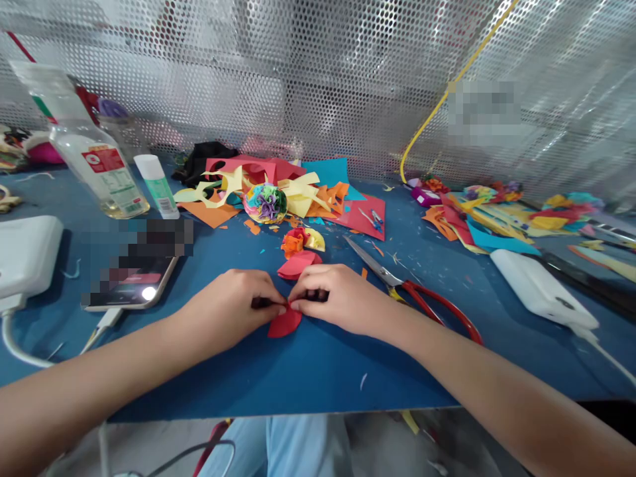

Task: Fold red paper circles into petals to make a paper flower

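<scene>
My left hand [246, 301] and my right hand [335, 295] meet over the blue table, thumbs and fingertips pinching the top of a small red paper piece [285, 323] with a rounded lower edge. Just beyond my fingers lies another folded red paper piece [299, 264]. Behind that sit an orange and red paper flower [294, 242] and a small yellow paper piece [315, 240]. A multicoloured ball of paper flowers [267, 202] stands farther back. Red-handled scissors [417, 291] rest beside my right forearm, blades pointing away from me.
Cut paper scraps [318, 192] pile up at the back. On the left are a bottle [106, 165], a glue stick [158, 187], a phone [142, 271] and a white power bank [27, 255]. Another white power bank [544, 291] lies right. A perforated metal sheet [338, 79] rises behind.
</scene>
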Action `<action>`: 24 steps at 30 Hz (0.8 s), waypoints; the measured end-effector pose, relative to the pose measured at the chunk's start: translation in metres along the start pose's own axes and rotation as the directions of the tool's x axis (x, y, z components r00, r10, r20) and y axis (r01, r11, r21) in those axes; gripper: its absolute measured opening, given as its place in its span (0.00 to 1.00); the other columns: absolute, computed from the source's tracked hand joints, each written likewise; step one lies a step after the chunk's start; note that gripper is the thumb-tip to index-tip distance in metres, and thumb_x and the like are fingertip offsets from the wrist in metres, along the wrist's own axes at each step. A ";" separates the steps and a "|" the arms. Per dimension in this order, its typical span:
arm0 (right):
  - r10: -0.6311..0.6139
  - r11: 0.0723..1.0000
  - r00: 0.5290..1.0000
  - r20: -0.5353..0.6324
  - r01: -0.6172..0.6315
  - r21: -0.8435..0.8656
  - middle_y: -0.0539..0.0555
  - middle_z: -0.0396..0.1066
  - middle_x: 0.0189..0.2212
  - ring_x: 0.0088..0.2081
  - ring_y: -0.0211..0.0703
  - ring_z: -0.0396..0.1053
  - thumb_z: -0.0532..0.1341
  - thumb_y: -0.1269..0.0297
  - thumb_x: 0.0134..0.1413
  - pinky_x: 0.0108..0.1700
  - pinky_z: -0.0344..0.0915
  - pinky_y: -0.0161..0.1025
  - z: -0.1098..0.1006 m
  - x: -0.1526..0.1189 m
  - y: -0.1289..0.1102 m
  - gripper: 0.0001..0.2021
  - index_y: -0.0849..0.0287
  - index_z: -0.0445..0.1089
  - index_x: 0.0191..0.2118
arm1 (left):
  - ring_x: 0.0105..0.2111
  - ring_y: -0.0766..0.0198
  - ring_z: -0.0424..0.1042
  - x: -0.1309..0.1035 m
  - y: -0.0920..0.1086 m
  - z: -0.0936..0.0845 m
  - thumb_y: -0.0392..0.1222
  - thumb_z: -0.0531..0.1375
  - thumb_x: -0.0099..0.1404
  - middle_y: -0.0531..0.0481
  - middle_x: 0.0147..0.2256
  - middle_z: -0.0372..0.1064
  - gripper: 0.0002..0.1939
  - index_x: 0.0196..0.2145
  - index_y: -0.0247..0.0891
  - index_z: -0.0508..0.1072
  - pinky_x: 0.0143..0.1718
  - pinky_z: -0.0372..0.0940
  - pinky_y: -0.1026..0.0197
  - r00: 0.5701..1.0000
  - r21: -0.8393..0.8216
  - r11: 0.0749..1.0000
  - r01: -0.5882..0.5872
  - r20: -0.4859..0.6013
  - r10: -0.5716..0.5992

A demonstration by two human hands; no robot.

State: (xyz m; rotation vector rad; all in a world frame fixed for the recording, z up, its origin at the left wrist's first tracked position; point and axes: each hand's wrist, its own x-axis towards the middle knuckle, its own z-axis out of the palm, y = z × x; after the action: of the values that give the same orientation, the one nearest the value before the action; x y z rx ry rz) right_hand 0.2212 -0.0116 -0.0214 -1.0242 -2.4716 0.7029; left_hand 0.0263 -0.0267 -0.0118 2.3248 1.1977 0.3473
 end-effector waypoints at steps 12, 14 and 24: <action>-0.147 0.974 0.987 0.067 0.157 -0.162 0.50 0.72 0.35 0.36 0.38 0.69 0.60 0.70 0.54 0.40 0.64 0.34 -0.005 0.000 0.005 0.06 0.58 0.74 0.36 | 0.29 0.66 0.69 0.002 0.003 0.001 0.38 0.55 0.61 0.50 0.31 0.71 0.09 0.32 0.37 0.76 0.32 0.60 0.65 0.999 0.005 1.000 -0.018 -0.031 0.018; -0.165 0.965 0.983 0.076 0.177 -0.194 0.50 0.73 0.35 0.37 0.38 0.69 0.59 0.70 0.54 0.40 0.64 0.34 -0.005 -0.001 0.005 0.06 0.58 0.74 0.36 | 0.29 0.66 0.69 0.001 0.006 0.000 0.37 0.55 0.61 0.49 0.31 0.72 0.10 0.31 0.35 0.77 0.33 0.60 0.65 0.999 0.016 1.000 -0.023 -0.027 0.023; -0.187 0.919 0.979 0.083 0.205 -0.337 0.50 0.73 0.36 0.37 0.39 0.70 0.58 0.69 0.56 0.37 0.63 0.33 -0.005 -0.005 0.003 0.08 0.56 0.74 0.37 | 0.28 0.65 0.69 0.002 -0.007 0.003 0.37 0.56 0.60 0.50 0.30 0.72 0.09 0.31 0.42 0.78 0.29 0.59 0.65 0.991 0.116 0.984 -0.131 0.006 0.131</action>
State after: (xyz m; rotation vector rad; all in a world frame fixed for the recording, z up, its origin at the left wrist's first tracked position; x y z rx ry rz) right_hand 0.2289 -0.0116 -0.0201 -0.8601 -2.7552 0.2377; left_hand 0.0241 -0.0226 -0.0183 2.5120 1.0948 0.3335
